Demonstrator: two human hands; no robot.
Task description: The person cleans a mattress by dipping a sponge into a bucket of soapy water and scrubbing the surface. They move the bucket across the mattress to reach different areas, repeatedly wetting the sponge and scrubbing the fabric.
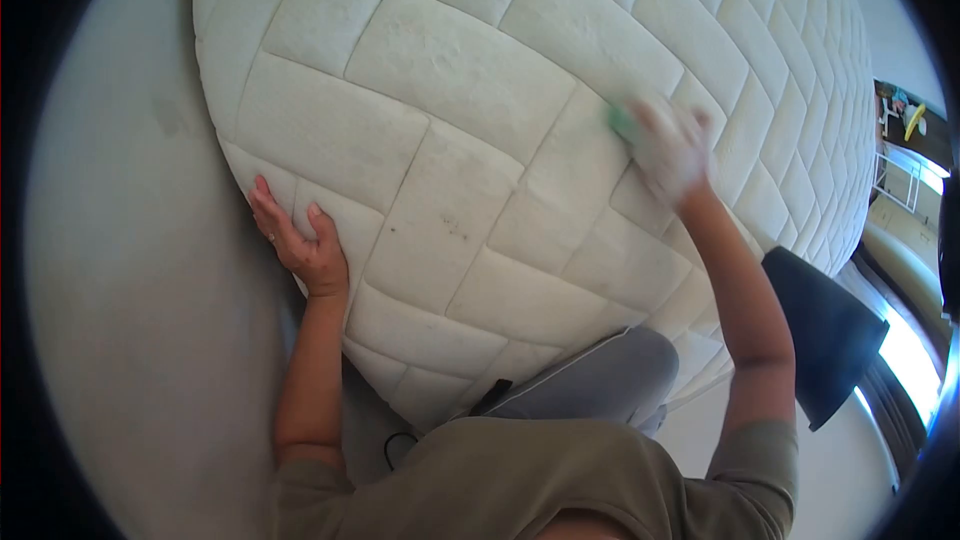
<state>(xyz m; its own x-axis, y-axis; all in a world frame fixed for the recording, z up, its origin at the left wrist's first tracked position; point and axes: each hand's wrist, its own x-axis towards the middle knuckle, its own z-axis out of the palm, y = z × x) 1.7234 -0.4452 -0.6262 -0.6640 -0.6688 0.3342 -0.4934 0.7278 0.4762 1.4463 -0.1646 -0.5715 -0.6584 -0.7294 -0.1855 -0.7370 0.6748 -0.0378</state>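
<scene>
A large off-white quilted mattress [440,170] fills the middle of the head view, its cover stitched in slanted blocks. Small dark spots and faint stains show on it near the centre. On the mattress's left edge rests my left hand [305,245], its fingers stretched out and holding nothing. My right hand [672,152], blurred by motion and covered in white, perhaps foam or a thin glove, is on the mattress surface at the upper right. A small green sponge-like thing [622,122] sticks out from its fingers; its exact kind is too smeared to tell.
A plain pale wall [130,270] runs along the left of the mattress. My bent knee in grey trousers [600,380] presses by the near edge. A dark box-like object [825,325] stands at the right. Behind it are a white rack [898,180] and bright window light.
</scene>
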